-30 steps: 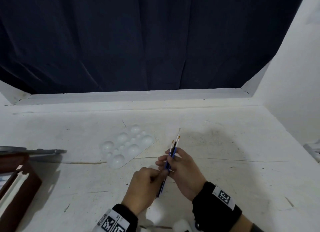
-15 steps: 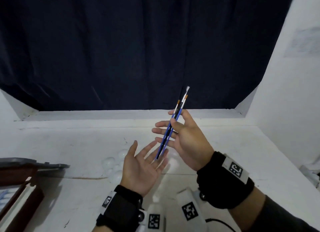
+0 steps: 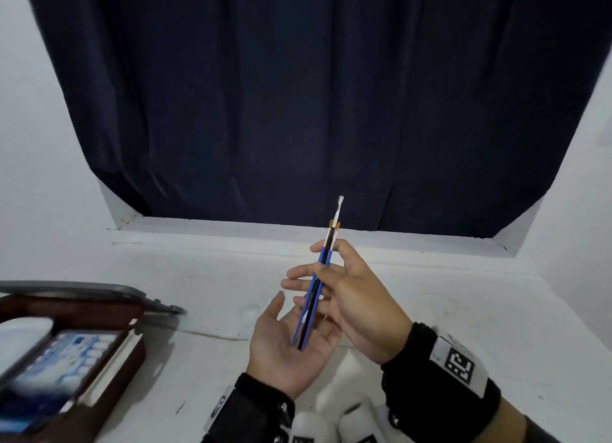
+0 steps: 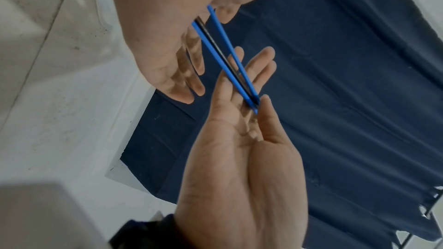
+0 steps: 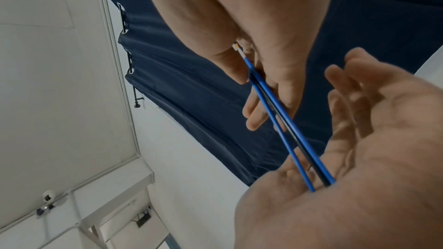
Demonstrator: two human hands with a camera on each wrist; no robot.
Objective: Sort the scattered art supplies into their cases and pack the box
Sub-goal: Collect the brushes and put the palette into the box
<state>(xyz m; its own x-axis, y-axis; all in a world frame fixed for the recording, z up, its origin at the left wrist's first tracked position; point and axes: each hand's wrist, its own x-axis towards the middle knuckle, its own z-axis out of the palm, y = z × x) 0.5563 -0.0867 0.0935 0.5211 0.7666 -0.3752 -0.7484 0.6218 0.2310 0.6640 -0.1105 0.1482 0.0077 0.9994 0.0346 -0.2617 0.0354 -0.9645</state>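
In head view only: open box (image 3: 66,353); wrist views: brushes (image 4: 230,60) on left palm (image 5: 359,186).

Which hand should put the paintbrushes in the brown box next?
Probably the right hand: it already grips the paintbrushes. The left hand lies open under their ends, holding nothing, though it is nearer the brown box.
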